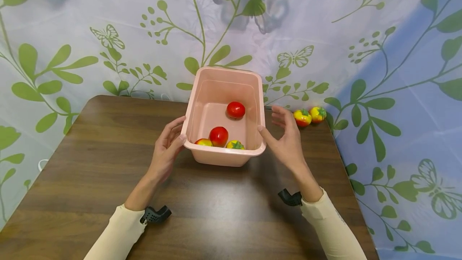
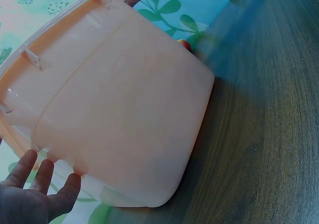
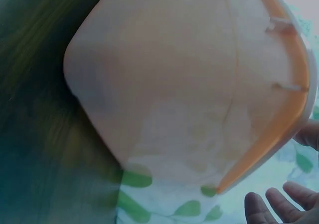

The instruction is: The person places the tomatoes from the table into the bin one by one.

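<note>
- a pink plastic basin [image 1: 249, 91] stood on the far middle of a dark wooden table [image 1: 90, 163], between the two hands; the wrist views showed its smooth outer walls and ribbed rim.
- inside it lay four pieces of toy produce: a red tomato [image 1: 236, 110] near the middle of the floor, a second red tomato [image 1: 218, 136] by the near wall, a red-and-yellow fruit [image 1: 203, 142] just to its left and a yellow fruit with a green top [image 1: 235, 145] just to its right.
- the left hand [image 1: 167, 147] was open, fingers straight, with the fingertips at the basin's near left corner, touching or almost touching the rim.
- the right hand [image 1: 286, 137] was open too, fingers spread and relaxed, just beside the basin's right wall; whether it touched could not be told.
- two small yellow-and-red fruits [image 1: 309, 116] sat side by side at the table's far right edge, beyond the right hand.
- cream sleeves [image 1: 117, 236] covered both forearms, each with a black mount at the wrist.
- a leaf-and-butterfly curtain [image 1: 72, 31] hung behind and to the right of the table.
</note>
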`<control>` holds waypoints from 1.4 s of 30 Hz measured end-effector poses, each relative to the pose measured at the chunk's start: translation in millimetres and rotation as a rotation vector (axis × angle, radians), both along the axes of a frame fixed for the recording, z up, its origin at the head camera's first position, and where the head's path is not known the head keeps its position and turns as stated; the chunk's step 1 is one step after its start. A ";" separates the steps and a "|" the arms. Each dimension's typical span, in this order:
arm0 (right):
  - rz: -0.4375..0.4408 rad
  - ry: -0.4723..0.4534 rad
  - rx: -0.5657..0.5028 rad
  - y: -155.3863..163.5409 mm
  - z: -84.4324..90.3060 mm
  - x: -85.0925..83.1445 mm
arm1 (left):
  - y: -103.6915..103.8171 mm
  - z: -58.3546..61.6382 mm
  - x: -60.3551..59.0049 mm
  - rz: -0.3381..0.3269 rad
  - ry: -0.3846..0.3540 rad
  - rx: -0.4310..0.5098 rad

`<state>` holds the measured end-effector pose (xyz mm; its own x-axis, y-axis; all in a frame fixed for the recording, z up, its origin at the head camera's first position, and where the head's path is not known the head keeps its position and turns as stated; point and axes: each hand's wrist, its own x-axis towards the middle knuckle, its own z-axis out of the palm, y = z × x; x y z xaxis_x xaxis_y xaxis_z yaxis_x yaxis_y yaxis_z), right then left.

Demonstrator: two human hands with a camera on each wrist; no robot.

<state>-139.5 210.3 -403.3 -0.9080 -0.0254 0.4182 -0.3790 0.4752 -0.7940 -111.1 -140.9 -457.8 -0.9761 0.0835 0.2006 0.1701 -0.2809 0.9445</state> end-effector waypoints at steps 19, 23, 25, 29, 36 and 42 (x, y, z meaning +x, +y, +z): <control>-0.339 -0.081 0.032 81.6 -60.2 -71.8 | -0.7 0.6 1.7 0.002 -0.002 0.002; -0.415 -0.101 0.078 98.9 -72.6 -86.8 | 0.0 -0.6 1.6 0.007 -0.006 0.004; -0.452 -0.116 0.098 105.6 -77.1 -93.1 | 0.3 -0.7 1.4 0.008 -0.004 0.005; -0.528 -0.177 0.122 113.5 -82.3 -102.6 | 0.4 -0.2 0.8 0.013 0.004 0.012; -0.628 -0.269 0.137 118.1 -90.4 -110.1 | -0.1 0.5 1.6 0.013 0.004 0.008; -0.649 -0.343 0.132 118.9 -100.8 -110.4 | -0.3 -0.6 1.2 0.012 0.002 0.005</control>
<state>-249.8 329.2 -504.1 -0.8363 0.5302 0.1397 0.2689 0.6187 -0.7382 -109.9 -141.2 -458.4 -0.9766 0.0712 0.2030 0.1754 -0.2833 0.9429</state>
